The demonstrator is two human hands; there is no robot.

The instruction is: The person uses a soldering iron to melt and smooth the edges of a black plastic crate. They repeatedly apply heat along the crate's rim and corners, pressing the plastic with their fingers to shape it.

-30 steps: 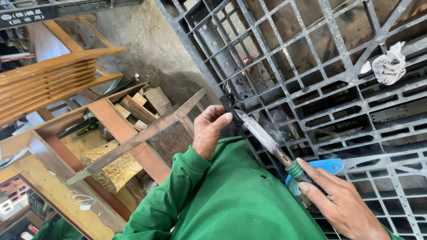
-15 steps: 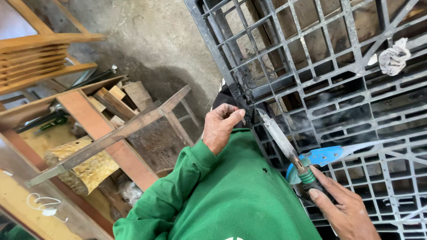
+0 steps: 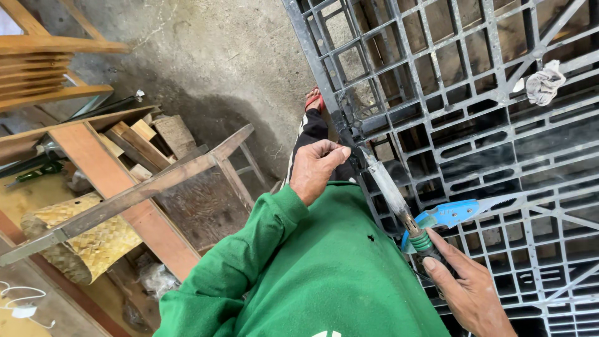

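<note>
The black plastic pallet [image 3: 474, 125] fills the right half of your view, an open lattice of square cells lying flat over the concrete floor [image 3: 212, 56]. To your left a rough wooden frame [image 3: 156, 181] slants across, with offcuts of wood [image 3: 146, 134] heaped behind it and a woven straw basket [image 3: 87, 240] tucked under its lower rail. Slatted wooden pieces [image 3: 43, 68] sit at the top left corner.

Your green sleeve and chest take up the bottom middle. A crumpled grey rag [image 3: 544, 81] lies on the pallet near its upper right part, well apart from your hands.

The long blade [image 3: 387, 187] runs diagonally along the pallet's left edge, its tip up by your left hand and its handle down by your right. A blue-handled saw [image 3: 465, 211] lies on the lattice just beside the blade's lower end.

Your left hand [image 3: 317, 170] is curled, thumb and fingertips pinched together on the blade's upper end at the pallet's rim. Your right hand [image 3: 471, 290] is wrapped around the blade's handle, where green ribbed binding [image 3: 420, 241] shows above your index finger, which lies stretched along it.

A foot in a red sandal [image 3: 314, 100] shows on the floor beyond your left hand.
</note>
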